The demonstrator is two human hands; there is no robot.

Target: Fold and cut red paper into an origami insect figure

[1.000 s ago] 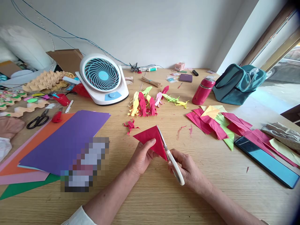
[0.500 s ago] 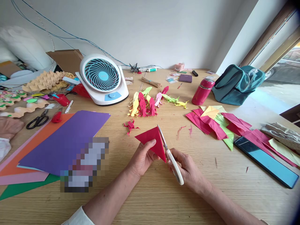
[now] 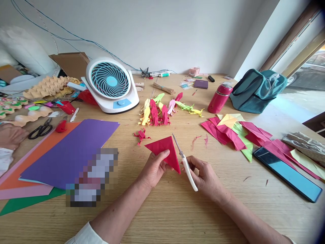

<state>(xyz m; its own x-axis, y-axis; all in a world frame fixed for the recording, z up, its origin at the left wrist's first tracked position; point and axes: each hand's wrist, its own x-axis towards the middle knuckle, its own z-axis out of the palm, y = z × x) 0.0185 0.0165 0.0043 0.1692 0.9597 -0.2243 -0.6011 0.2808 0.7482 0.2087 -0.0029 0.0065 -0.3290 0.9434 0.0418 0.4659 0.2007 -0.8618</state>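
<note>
My left hand [image 3: 156, 168] pinches a red paper triangle [image 3: 162, 145], folded in layers, with the thumb on top and the fingers underneath. In my right hand [image 3: 203, 173] is a pair of white-handled scissors [image 3: 189, 174]. Their blades point up and away, just right of the triangle's right edge, with a small gap to the paper. Beyond the triangle lies a small red origami figure [image 3: 141, 136]. Farther back stands a cluster of folded paper figures [image 3: 154, 115] in red, yellow, green and pink. Thin red paper scraps [image 3: 206, 140] lie on the table to the right.
Coloured paper sheets [image 3: 71, 152] and a blurred-out object [image 3: 92, 178] lie at left, near black scissors [image 3: 40, 130] and another person's hand [image 3: 12, 135]. A white fan [image 3: 110, 84] stands behind. At right are folded papers [image 3: 228, 132], a phone [image 3: 286, 174], a red flask [image 3: 220, 98] and a teal bag [image 3: 256, 93].
The scissors have moved slightly right, off the triangle's edge. A thin scrap on the table at right lies in a different position. My left hand still holds the triangle.
</note>
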